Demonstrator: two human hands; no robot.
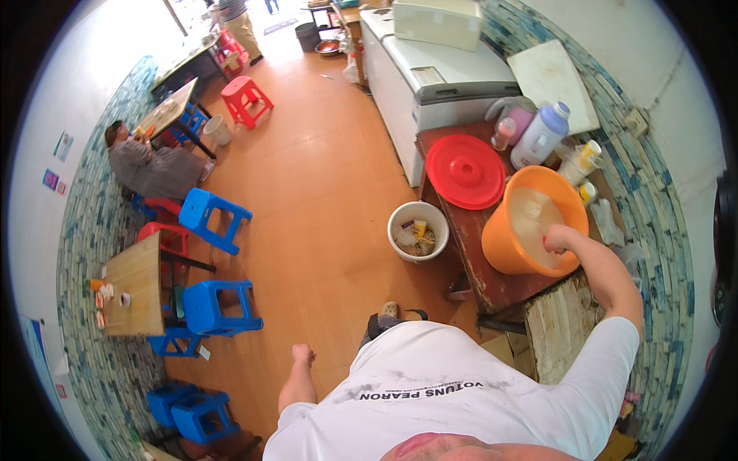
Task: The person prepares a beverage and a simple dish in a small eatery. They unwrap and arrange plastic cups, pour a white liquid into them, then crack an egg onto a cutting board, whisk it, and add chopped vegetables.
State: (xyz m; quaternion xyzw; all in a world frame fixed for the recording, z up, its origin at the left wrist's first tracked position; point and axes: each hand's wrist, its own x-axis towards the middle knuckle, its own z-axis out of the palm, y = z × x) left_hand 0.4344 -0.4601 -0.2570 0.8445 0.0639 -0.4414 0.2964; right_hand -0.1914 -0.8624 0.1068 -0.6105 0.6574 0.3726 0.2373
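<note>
My right hand [558, 238] reaches over an orange plastic bucket [500, 245] that holds a cloudy, pale liquid [529, 216]. The fingers are closed on a small red handle [545, 242]; whatever it belongs to is hidden by the hand and the liquid. Beside the bucket, a round red plastic lid [466, 172] lies on a worn, dark red wooden table [461, 242]. My left hand [304, 354] hangs low at my side above the tiled floor, its fingers curled in, with nothing visible in it.
A white waste bin [418, 259] with rubbish stands by the table. Behind the lid are a lilac-and-white thermos flask [539, 135] and a white chest freezer [392, 92]. Blue plastic stools [203, 311] and dining tables [138, 288] line the left wall; a seated person [153, 164] is there.
</note>
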